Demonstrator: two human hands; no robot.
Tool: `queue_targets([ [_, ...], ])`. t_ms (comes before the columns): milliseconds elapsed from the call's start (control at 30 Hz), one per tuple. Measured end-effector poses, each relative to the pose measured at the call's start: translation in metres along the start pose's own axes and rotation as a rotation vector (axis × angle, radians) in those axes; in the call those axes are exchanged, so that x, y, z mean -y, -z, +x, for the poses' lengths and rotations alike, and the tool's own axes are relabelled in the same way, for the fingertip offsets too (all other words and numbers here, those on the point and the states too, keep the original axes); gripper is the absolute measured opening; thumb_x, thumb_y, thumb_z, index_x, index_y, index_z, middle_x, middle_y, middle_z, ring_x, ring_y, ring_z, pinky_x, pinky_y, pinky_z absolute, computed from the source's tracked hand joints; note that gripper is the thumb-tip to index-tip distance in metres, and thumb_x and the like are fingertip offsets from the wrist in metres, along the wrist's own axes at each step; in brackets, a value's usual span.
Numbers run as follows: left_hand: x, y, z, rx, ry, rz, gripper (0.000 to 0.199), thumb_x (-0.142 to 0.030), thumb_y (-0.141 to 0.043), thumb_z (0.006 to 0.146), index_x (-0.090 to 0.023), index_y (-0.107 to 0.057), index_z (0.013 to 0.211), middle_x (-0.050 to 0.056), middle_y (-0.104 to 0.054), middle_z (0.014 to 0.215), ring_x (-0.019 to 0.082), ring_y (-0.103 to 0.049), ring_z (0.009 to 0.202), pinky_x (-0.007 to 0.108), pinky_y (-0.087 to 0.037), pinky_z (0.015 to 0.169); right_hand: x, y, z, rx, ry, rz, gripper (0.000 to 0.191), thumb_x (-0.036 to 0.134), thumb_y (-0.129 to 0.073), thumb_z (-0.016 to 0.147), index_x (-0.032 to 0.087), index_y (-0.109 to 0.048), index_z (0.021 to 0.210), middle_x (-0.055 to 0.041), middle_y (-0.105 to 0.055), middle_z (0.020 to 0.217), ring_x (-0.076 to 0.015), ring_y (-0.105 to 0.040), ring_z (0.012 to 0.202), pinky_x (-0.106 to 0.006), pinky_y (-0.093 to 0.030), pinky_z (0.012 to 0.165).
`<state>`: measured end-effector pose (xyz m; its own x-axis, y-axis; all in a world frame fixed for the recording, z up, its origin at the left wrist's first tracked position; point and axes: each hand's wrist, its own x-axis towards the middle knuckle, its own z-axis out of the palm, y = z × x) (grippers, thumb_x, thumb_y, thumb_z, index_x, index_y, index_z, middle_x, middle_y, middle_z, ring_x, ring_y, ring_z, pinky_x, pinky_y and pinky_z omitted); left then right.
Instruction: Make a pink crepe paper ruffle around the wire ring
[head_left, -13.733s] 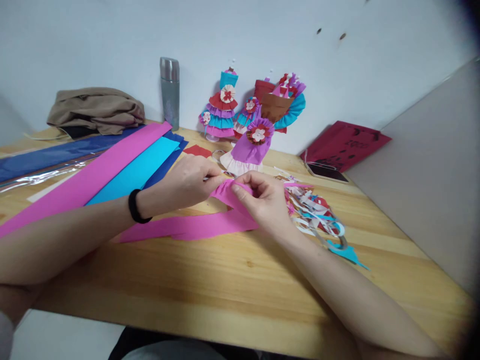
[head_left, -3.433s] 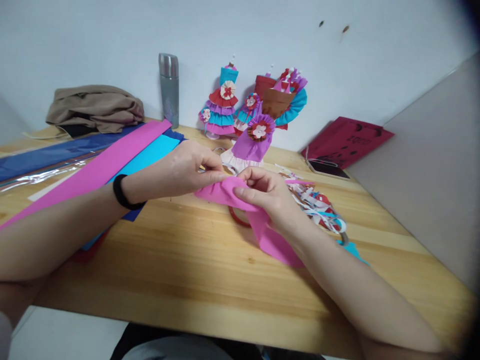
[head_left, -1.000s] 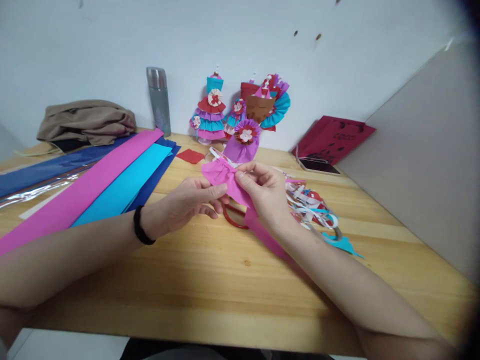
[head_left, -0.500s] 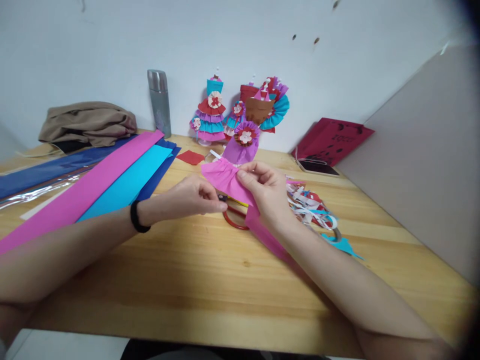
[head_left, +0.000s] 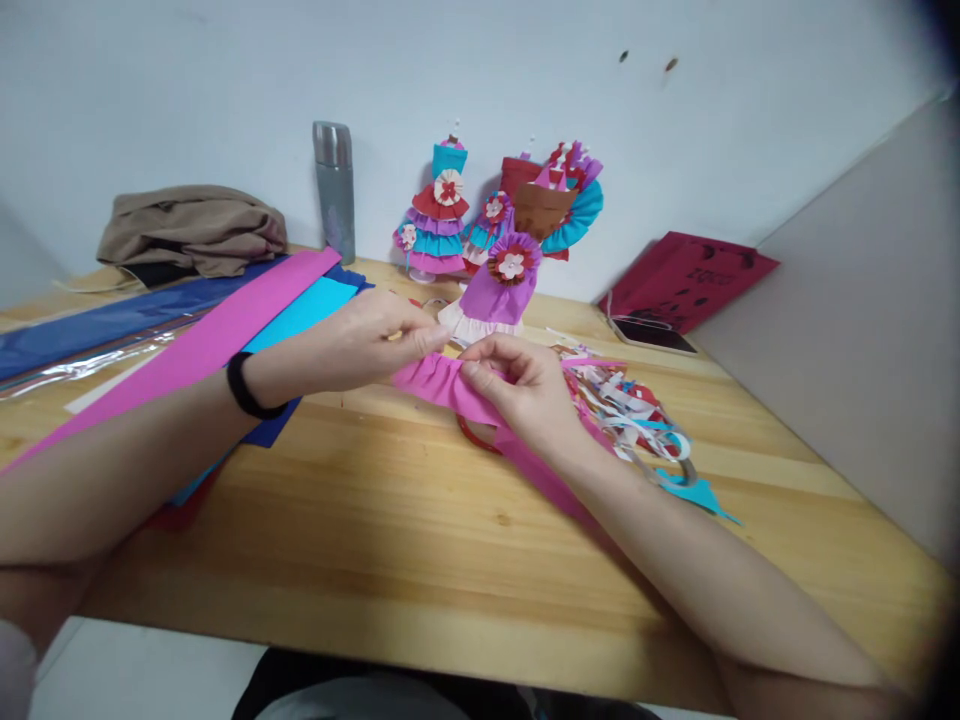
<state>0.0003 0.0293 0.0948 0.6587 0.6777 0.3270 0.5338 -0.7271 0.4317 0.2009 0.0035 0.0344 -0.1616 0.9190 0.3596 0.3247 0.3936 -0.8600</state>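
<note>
While the right hand (head_left: 525, 388) has the pink strip (head_left: 448, 385) pinched between thumb and fingers, the left hand (head_left: 375, 335) is right up at the strip's top edge, thumb and finger close together. Can't tell if that left one is actually gripping it or just touching, the contact spot's too hard to make out. The two hands are near each other but not touching.

The strip is puckered along its top between them, mid-table (head_left: 420, 560), and its tail runs down under the right wrist. A red loop (head_left: 474, 437) pokes out from underneath it.

Just past the hands is a purple dress (head_left: 499, 303) with a pale ruffle, and a tiered dress (head_left: 441, 235) stands behind it to the left. There's a wristband (head_left: 247, 388) on the left wrist, and beyond that arm a pink sheet (head_left: 225, 338) lies overlapping a light blue sheet (head_left: 300, 318). Bottle (head_left: 335, 195) is upright by the wall, crumpled cloth (head_left: 195, 230) left of it. Over on the right: a messy heap of scraps (head_left: 626, 408), a phone (head_left: 654, 337) and a leaning red bag (head_left: 694, 280).
</note>
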Motion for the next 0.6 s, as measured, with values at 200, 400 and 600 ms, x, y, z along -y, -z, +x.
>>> queue_targets([
  [200,0.010,-0.025,0.002,0.194,0.013,-0.185,0.035,-0.020,-0.043,0.087,-0.020,-0.028,0.056,-0.005,-0.024,0.055,0.007,-0.026,0.050,0.025,-0.017,0.050,-0.001,-0.001,0.000,0.073,0.045,-0.112,0.014,0.030,-0.060,0.078,0.018,-0.066,0.078,-0.0017,-0.063,0.069,-0.0146,-0.051,0.062,-0.029,-0.038,0.060],
  [400,0.018,-0.036,0.003,0.236,0.029,-0.248,0.037,-0.025,-0.044,0.088,-0.020,-0.027,0.055,-0.006,-0.023,0.053,0.007,-0.023,0.050,0.026,-0.015,0.049,0.002,-0.001,-0.006,0.059,0.035,-0.360,0.018,0.029,-0.059,0.082,0.016,-0.068,0.092,0.0001,-0.061,0.062,-0.0132,-0.046,0.054,-0.029,-0.035,0.058],
  [600,0.019,-0.036,0.000,0.229,0.041,-0.254,0.036,-0.024,-0.044,0.086,-0.019,-0.029,0.053,-0.005,-0.024,0.053,0.007,-0.025,0.051,0.025,-0.015,0.049,0.005,-0.002,-0.009,0.079,0.031,-0.464,0.020,0.028,-0.059,0.084,0.017,-0.067,0.099,0.0008,-0.063,0.063,-0.0128,-0.047,0.052,-0.028,-0.034,0.058],
])
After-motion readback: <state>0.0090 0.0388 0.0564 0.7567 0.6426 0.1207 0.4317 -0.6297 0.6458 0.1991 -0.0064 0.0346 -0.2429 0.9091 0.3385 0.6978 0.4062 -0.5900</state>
